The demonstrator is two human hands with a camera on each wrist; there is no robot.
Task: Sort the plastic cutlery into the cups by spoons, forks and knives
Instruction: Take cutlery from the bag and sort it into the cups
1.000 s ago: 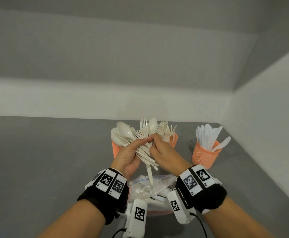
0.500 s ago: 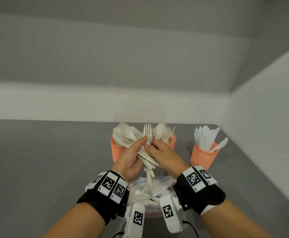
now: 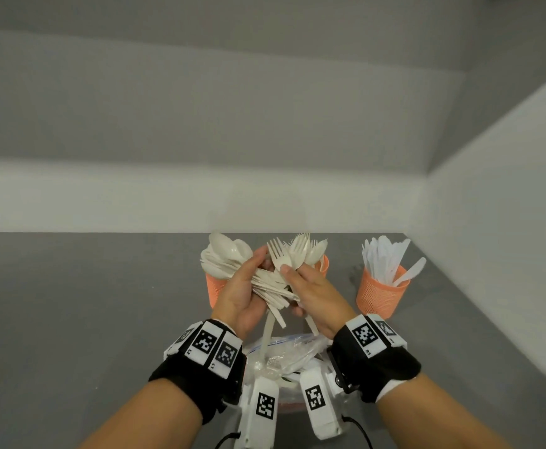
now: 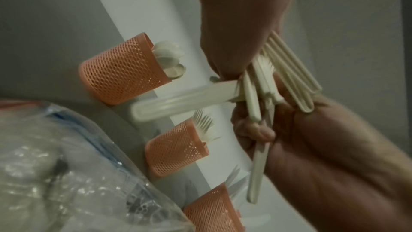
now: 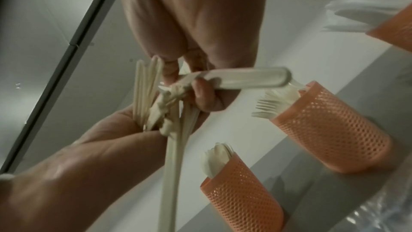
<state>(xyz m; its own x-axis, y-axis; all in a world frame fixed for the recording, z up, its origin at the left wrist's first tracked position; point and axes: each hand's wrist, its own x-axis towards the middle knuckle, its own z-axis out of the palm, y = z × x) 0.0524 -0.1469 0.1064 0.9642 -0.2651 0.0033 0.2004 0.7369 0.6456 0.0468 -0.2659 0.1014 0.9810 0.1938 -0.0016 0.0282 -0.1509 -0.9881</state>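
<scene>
The left hand (image 3: 242, 296) clamps a mixed bundle of cutlery (image 3: 271, 286) above the bag (image 3: 284, 351), freeing the right hand (image 3: 310, 293) to pinch out 1 fork (image 3: 279, 259); 3 cups (image 3: 380, 294) wait toward the tabletop's far right corner.

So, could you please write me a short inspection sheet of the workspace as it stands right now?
Surface: grey tabletop, bare to the left of the cups.
Job's things: three orange mesh cups: spoon cup, fork cup, knife cup; a mixed bundle of cutlery is held above them.
Clutter: clear plastic bag with more cutlery, below the wrists.
Grippers: left hand grips the bundle; right hand pinches pieces out of it.
Cables: black cable from the right wrist camera; another by the left one.
Surroundings: grey and white walls, meeting in a corner at the right.
</scene>
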